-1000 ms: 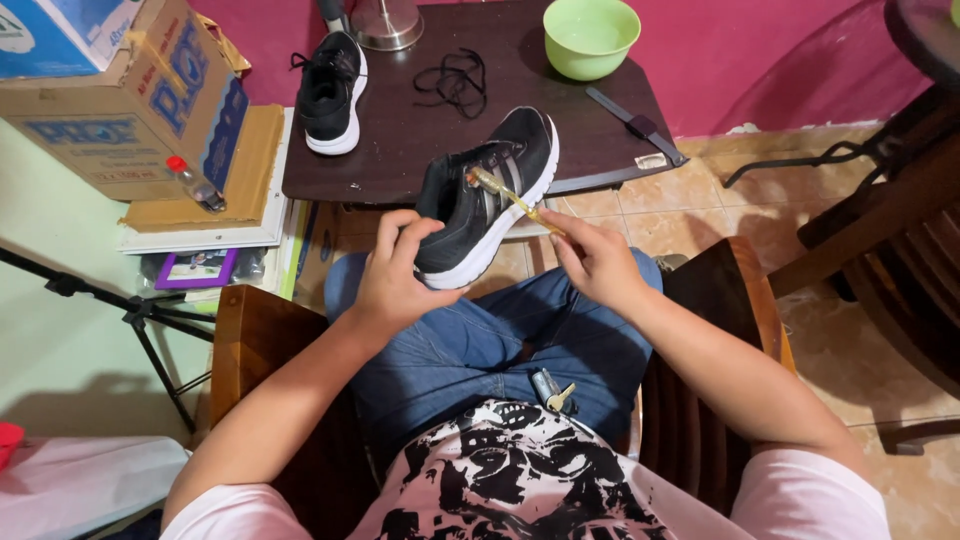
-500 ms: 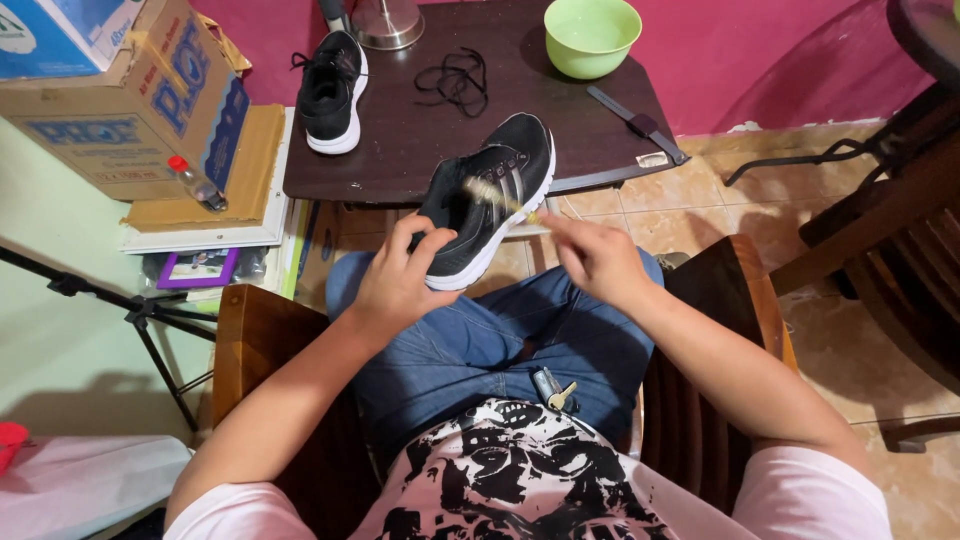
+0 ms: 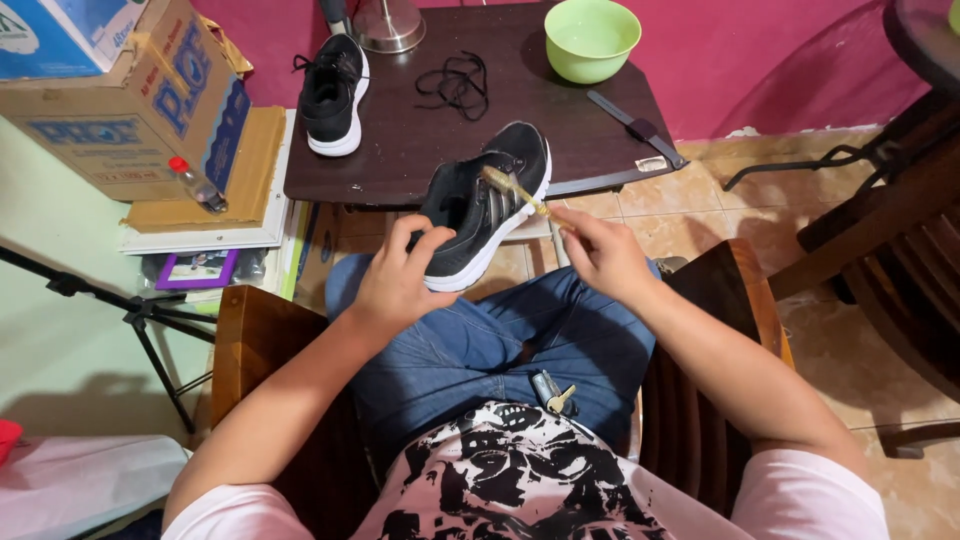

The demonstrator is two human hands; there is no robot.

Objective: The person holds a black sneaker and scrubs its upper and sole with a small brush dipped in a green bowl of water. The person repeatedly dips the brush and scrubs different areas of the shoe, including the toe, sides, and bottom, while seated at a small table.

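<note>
The fingers (image 3: 560, 222) of the right hand (image 3: 600, 255) pinch a toothbrush (image 3: 512, 192), now back on the black sneaker (image 3: 485, 205) mid-frame; the left hand (image 3: 400, 280) grips its heel; scrubbing goes on.

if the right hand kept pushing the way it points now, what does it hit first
Probably the black sneaker. The right hand points up and to the left, its yellowish brush already over the shoe's upper, which the left hand holds. Contact can't be confirmed from this one view.
</note>
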